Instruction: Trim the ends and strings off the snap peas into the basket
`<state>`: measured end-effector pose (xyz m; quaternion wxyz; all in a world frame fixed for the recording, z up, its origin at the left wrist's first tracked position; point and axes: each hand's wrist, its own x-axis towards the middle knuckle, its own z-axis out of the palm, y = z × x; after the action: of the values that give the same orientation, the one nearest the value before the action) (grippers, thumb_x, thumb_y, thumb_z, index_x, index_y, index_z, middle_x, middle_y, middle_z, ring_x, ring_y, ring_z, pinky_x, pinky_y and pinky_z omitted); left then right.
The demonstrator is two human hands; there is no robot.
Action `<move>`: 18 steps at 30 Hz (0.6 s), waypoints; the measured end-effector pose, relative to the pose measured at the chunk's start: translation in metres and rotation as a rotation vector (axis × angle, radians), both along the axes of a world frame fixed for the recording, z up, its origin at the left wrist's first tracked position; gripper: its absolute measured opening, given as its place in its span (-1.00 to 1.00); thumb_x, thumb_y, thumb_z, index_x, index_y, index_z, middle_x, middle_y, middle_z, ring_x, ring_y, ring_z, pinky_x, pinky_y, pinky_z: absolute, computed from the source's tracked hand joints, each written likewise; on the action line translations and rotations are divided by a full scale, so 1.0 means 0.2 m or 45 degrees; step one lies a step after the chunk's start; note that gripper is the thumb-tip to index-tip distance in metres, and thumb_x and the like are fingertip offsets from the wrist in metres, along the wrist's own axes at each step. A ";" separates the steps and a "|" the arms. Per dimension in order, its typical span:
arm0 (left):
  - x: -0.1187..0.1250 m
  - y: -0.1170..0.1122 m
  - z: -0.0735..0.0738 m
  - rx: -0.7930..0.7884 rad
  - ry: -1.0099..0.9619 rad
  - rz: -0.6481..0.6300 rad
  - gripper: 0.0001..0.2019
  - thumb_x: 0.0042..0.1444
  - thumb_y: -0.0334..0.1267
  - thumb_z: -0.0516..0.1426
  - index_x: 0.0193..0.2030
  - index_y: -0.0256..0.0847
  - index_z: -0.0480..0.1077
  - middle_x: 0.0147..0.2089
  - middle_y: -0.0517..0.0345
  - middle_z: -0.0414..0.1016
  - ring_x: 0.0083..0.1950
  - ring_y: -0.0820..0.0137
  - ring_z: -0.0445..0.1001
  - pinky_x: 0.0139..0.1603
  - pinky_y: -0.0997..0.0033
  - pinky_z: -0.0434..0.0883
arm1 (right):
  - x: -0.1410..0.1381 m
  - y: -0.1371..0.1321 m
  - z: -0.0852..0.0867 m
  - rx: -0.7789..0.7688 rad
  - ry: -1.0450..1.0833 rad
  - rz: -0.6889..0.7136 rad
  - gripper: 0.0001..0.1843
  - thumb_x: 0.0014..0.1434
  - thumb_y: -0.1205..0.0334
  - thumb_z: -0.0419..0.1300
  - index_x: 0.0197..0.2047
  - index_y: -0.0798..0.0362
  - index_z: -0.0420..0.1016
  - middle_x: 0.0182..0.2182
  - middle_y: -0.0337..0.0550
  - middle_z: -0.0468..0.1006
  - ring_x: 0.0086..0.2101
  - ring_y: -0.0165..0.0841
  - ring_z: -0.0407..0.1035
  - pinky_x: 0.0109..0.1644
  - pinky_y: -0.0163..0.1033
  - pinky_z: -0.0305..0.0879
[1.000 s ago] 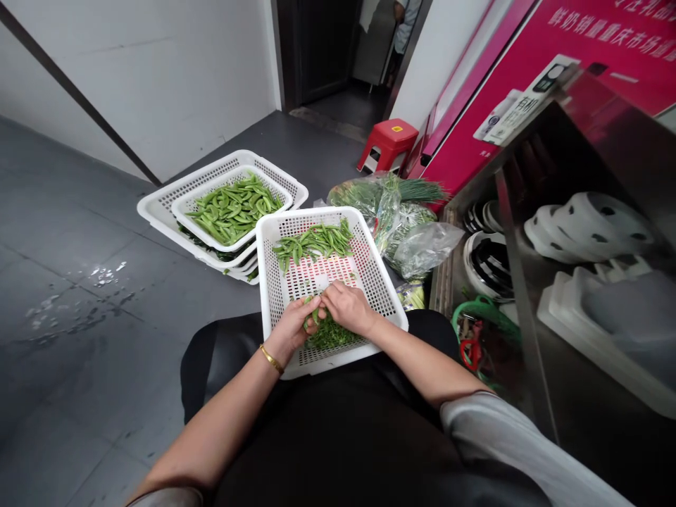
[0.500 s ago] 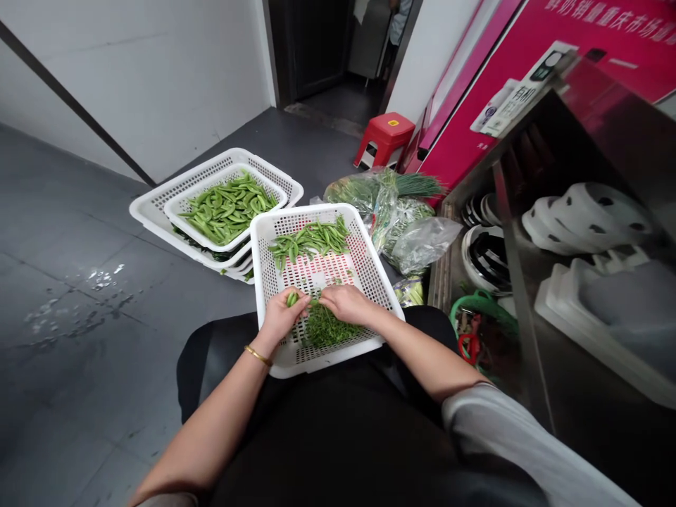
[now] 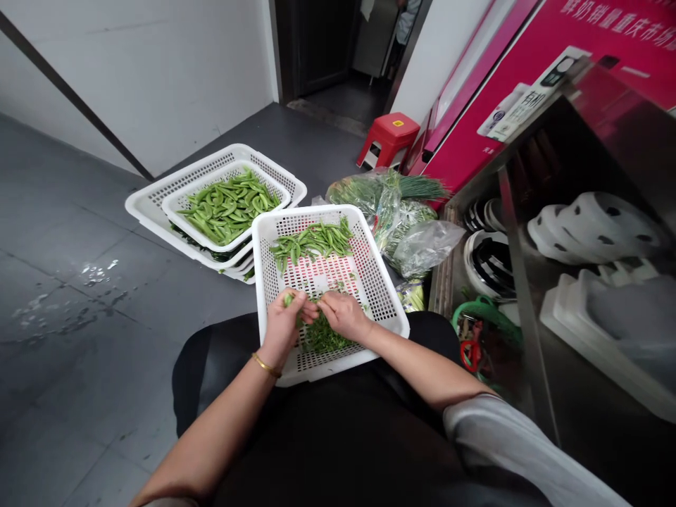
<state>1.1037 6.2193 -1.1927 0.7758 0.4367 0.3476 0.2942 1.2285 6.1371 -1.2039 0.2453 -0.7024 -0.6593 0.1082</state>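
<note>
A white perforated basket (image 3: pixel 388 299) rests on my lap. A heap of green pea pods (image 3: pixel 311 241) lies at its far end and a pile of green trimmings (image 3: pixel 323 336) at its near end. My left hand (image 3: pixel 284 322), with a gold bracelet at the wrist, is closed on a pea pod (image 3: pixel 288 299) over the trimmings. My right hand (image 3: pixel 343 314) is beside it, its fingertips pinched at the same pod's end, touching the left fingers.
Stacked white baskets (image 3: pixel 153 204) with more pea pods stand on the grey floor to the left. Bags of greens (image 3: pixel 401 211) lie beyond my basket. A red stool (image 3: pixel 389 134) stands by a pink cabinet. Steel shelving (image 3: pixel 560 296) with dishes is at right.
My hands drew apart half a second ago, the left carrying a pod leftward, and have now come back together over the trimmings. The view shifted slightly.
</note>
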 end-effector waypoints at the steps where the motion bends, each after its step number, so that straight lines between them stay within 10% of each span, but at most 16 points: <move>1: -0.01 0.03 0.00 -0.042 -0.019 0.077 -0.75 -0.02 -0.15 0.23 -0.40 -0.25 0.27 -0.52 0.17 0.48 -0.54 0.43 0.47 -0.57 0.53 0.35 | 0.00 -0.02 0.00 -0.039 -0.022 0.034 -0.66 0.31 0.22 -0.13 -0.39 0.10 0.36 -0.45 -0.14 0.43 -0.40 -0.41 0.27 -0.29 -0.34 0.11; 7: -0.06 0.18 -0.01 -0.212 -0.070 0.195 -0.72 -0.06 -0.19 0.26 -0.29 -0.25 0.28 -0.40 0.11 0.51 -0.40 0.38 0.51 -0.46 0.46 0.43 | 0.21 0.03 0.08 -0.661 0.096 0.514 -0.74 0.13 0.00 0.16 -0.29 0.02 0.50 -0.46 -0.26 0.50 -0.46 -0.44 0.33 -0.38 -0.39 0.12; 12: -0.04 0.17 -0.03 -0.341 -0.146 -0.178 -0.74 -0.09 -0.25 0.27 -0.33 -0.23 0.29 -0.61 0.33 0.30 -0.68 0.61 0.21 -0.71 0.65 0.17 | 0.43 0.40 -0.02 -0.640 -0.453 -0.017 -0.69 0.28 0.28 -0.07 0.02 0.09 0.35 -0.12 0.07 0.46 -0.20 -0.26 0.41 -0.18 -0.24 0.25; 18: -0.02 0.16 -0.09 -0.489 -0.024 -0.289 -0.75 -0.10 -0.19 0.28 -0.39 -0.25 0.31 -0.72 0.43 0.03 -0.77 0.68 -0.05 -0.79 0.67 -0.13 | 0.48 0.64 -0.19 -0.687 -0.516 -0.032 -0.68 0.25 0.41 -0.12 0.01 0.17 0.31 -0.13 0.16 0.44 -0.16 -0.20 0.42 -0.13 -0.16 0.29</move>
<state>1.0999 6.2509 -1.2110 0.8760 0.3145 0.3387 0.1375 1.3248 6.2644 -1.2420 -0.0842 -0.7574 -0.6335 0.1337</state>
